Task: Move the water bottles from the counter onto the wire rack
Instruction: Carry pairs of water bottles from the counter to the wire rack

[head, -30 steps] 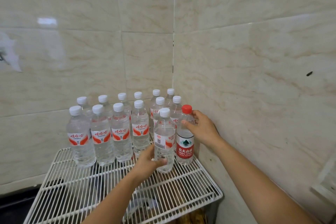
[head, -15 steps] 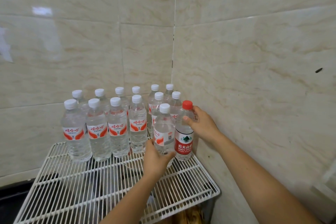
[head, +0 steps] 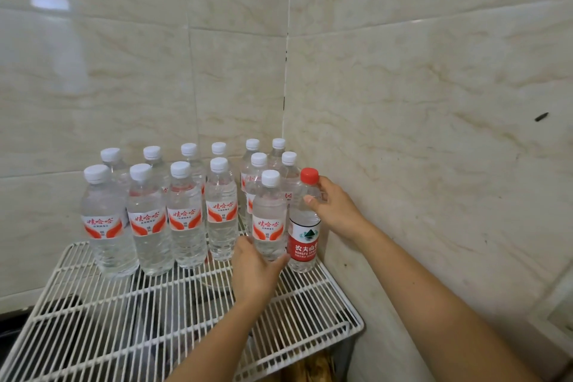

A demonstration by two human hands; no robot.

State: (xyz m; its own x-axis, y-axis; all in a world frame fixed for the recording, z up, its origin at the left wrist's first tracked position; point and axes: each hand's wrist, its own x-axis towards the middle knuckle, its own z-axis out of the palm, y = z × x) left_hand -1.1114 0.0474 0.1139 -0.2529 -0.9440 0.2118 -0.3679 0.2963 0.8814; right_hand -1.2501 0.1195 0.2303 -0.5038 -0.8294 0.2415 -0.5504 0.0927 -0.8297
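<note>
Several clear water bottles with white caps and red-and-white labels (head: 185, 214) stand in rows at the back of a white wire rack (head: 102, 316). In front of them at the right, a white-capped bottle (head: 269, 211) stands upright with my left hand (head: 255, 271) wrapped round its base. Beside it, against the right wall, stands a red-capped bottle with a red label (head: 305, 236). My right hand (head: 336, 211) grips its upper part just below the cap.
Glossy beige tiled walls (head: 418, 102) meet in a corner behind the bottles. The rack's front half holds nothing, and dark shapes show through its wires. A brown object (head: 313, 367) lies under the rack's front right corner.
The two front bottles stay on the rack in my hands, shifted slightly back toward the rows. The camera view has moved a little.
</note>
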